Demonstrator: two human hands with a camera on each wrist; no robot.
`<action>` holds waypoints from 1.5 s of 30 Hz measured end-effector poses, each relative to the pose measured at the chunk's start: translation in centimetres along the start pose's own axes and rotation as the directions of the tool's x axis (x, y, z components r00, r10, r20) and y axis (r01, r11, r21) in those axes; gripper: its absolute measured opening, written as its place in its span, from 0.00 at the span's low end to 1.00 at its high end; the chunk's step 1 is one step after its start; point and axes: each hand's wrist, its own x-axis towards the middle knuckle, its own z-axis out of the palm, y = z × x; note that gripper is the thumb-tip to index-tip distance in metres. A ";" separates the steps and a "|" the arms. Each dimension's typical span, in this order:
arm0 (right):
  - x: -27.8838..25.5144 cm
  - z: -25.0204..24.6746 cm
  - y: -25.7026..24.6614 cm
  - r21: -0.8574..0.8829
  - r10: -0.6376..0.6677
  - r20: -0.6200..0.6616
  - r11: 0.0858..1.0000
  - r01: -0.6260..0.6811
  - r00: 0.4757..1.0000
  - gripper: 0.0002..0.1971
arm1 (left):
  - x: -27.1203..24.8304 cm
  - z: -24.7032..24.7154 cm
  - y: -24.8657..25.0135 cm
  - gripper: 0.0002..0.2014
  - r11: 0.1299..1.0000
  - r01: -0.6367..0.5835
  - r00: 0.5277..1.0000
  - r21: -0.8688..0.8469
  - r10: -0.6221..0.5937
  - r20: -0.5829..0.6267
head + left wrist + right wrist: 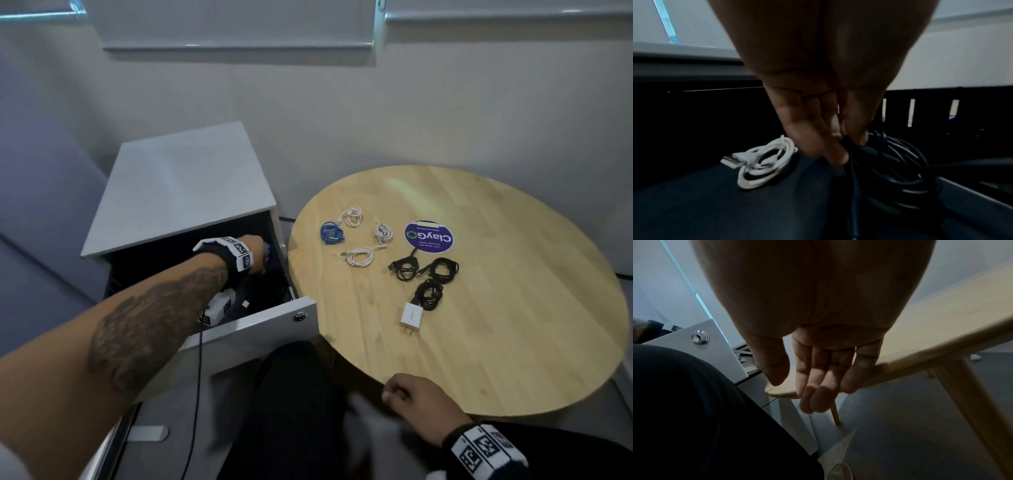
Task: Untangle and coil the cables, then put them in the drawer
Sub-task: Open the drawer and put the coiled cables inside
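Drawer (270,322) stands open beside the round bench (479,342); the left hand (255,251) reaches inside it, and seven coiled cables (359,256) lie on the bench. Left wrist view: fingers (836,155) pinch a black cable coil (898,172), with a white coil (764,162) lying flat beside it. Right wrist view: right hand (818,369) hangs relaxed at the bench edge.

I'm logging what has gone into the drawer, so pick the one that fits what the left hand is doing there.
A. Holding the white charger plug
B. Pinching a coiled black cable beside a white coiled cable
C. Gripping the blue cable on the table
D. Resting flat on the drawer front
B: in the left wrist view the left hand pinches the coiled black cable inside the drawer, with the white coiled cable lying apart beside it.
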 end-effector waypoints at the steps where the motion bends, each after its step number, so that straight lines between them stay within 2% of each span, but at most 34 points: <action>1: 0.0 0.0 0.0 0.002 0.003 0.004 1.000 -0.003 1.000 0.05 | -0.1 -1.1 0.3 0.06 1.000 0.013 0.999 0.024 -0.012 -0.030; 4: 0.0 -0.1 -0.1 0.019 0.006 0.012 1.000 -0.006 1.000 0.05 | -0.4 -5.3 2.7 0.10 1.000 -0.005 0.979 0.019 0.008 -0.202; 6: -0.1 -0.1 -0.2 0.015 0.005 0.021 1.000 -0.006 1.000 0.05 | -0.6 -7.8 6.5 0.10 0.995 -0.094 0.954 -0.038 0.080 -0.289; 8: -0.1 -0.4 -0.3 0.022 0.014 0.031 1.000 -0.015 0.999 0.05 | -0.7 -9.3 11.7 0.12 0.973 -0.216 0.931 -0.085 0.179 -0.318; 11: -0.2 -0.6 -0.3 0.038 0.029 0.044 0.999 -0.030 0.999 0.06 | 0.3 -7.8 20.0 0.15 0.926 -0.338 0.925 -0.169 0.295 -0.239; 13: -0.2 -0.7 -0.5 0.033 0.030 0.045 0.999 -0.031 0.999 0.07 | 1.4 -5.0 24.6 0.18 0.920 -0.355 0.934 -0.167 0.344 -0.090; 17: -0.1 -1.2 -0.7 0.017 0.033 0.106 0.999 -0.035 0.994 0.15 | 2.9 1.1 30.0 0.20 0.905 -0.390 0.914 -0.172 0.403 0.048; 19: 0.0 -1.4 -0.8 0.015 0.034 0.132 0.999 -0.036 0.991 0.15 | 2.9 3.0 31.2 0.17 0.897 -0.411 0.904 -0.165 0.424 0.052; 23: 0.2 -1.3 -0.6 0.014 0.028 0.139 0.999 -0.030 0.990 0.14 | 3.0 4.3 31.8 0.16 0.895 -0.415 0.909 -0.163 0.415 -0.038; 27: 0.1 -1.2 -0.8 0.010 0.014 0.132 1.000 -0.015 0.991 0.14 | 2.2 2.9 30.8 0.12 0.882 -0.434 0.900 -0.184 0.434 -0.039; 31: -0.1 -0.7 -0.7 -0.005 0.008 0.085 1.000 -0.007 0.996 0.11 | -0.1 -1.5 27.4 0.12 0.848 -0.464 0.885 -0.256 0.432 -0.174; 34: 0.0 -0.2 -0.6 -0.022 0.034 0.115 0.999 -0.032 0.993 0.07 | -2.1 -6.1 22.2 0.14 0.846 -0.447 0.884 -0.289 0.371 -0.283; 37: -0.2 0.8 -0.6 -0.057 0.065 0.161 0.997 -0.056 0.985 0.06 | -4.0 -9.5 14.6 0.19 0.892 -0.358 0.895 -0.277 0.244 -0.373; 39: -0.5 1.3 -0.5 -0.102 0.081 0.177 0.993 -0.064 0.981 0.08 | -5.1 -10.0 8.8 0.20 0.933 -0.245 0.925 -0.262 0.145 -0.350; 41: -0.8 1.5 -0.4 -0.124 0.104 0.186 0.989 -0.082 0.977 0.10 | -5.7 -8.8 3.5 0.17 0.967 -0.137 0.952 -0.217 0.069 -0.297; 43: -1.0 1.5 -0.4 -0.140 0.119 0.190 0.986 -0.093 0.975 0.09 | -6.2 -6.6 -0.3 0.15 0.990 -0.058 0.982 -0.131 0.034 -0.183; 45: -1.0 1.5 -0.5 -0.139 0.147 0.188 0.983 -0.122 0.971 0.12 | -6.2 -4.2 -2.9 0.14 0.999 -0.029 0.998 -0.025 0.027 -0.062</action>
